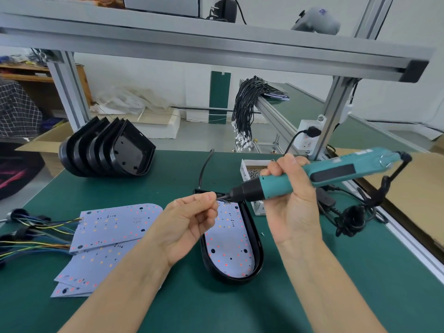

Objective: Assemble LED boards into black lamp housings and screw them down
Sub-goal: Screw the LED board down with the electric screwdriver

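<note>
— What is seen in the head view at the middle of the green-topped bench [149,183]?

— A black, rounded plastic lamp housing [258,251] is laid flat there, with a pale LED board dotted with red and amber chips [228,246] seated inside it. A black cable [204,167] is led away from its far end.

— And the hands?

— The teal electric screwdriver with a black nose [288,181] is gripped by the right hand [293,200], fingers wrapped round its body, and it is held tilted with the bit brought down to the far end of the housing. The left hand [189,222] is held above the near left side of the housing, thumb and forefinger pinched together right at the bit's tip. What is pinched is too small to be told.

— What else is carried by the bench?

— Loose LED boards of the same kind [113,227] are fanned toward the left edge, with blue, yellow and green wires [36,236] trailing off them. A nested row of empty black housings [105,150] is stood at the far left corner. A small white cardboard box of silver screws [252,169] is placed just behind the right hand. The screwdriver's coiled black cord [353,217] is left near the right edge.
</note>
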